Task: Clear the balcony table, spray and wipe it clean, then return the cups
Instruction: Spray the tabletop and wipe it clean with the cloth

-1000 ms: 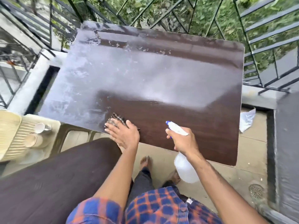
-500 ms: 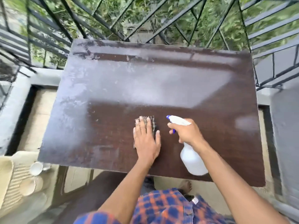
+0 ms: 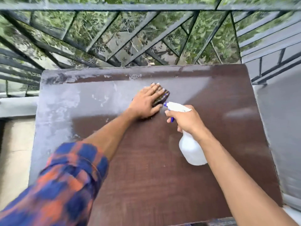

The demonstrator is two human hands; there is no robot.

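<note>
The dark brown table (image 3: 154,176) fills the view, with a pale dusty film over its left and far parts. My left hand (image 3: 146,101) lies flat on a dark checked cloth (image 3: 162,97), pressing it onto the far middle of the tabletop. Just right of it, my right hand (image 3: 185,119) grips the neck of a white spray bottle (image 3: 192,149) with a blue trigger, its nozzle pointing left toward the cloth. The bottle hangs just above the table. No cups are in view.
A dark metal railing (image 3: 114,38) runs close behind the table's far edge and down the right side, with greenery beyond. A grey ledge (image 3: 17,108) and pale floor lie to the left, a grey wall (image 3: 280,128) to the right.
My left hand has slid the cloth from the near edge to the far middle of the table. My right hand with the bottle has followed forward. The view has shifted forward, and the cups have dropped out of it.
</note>
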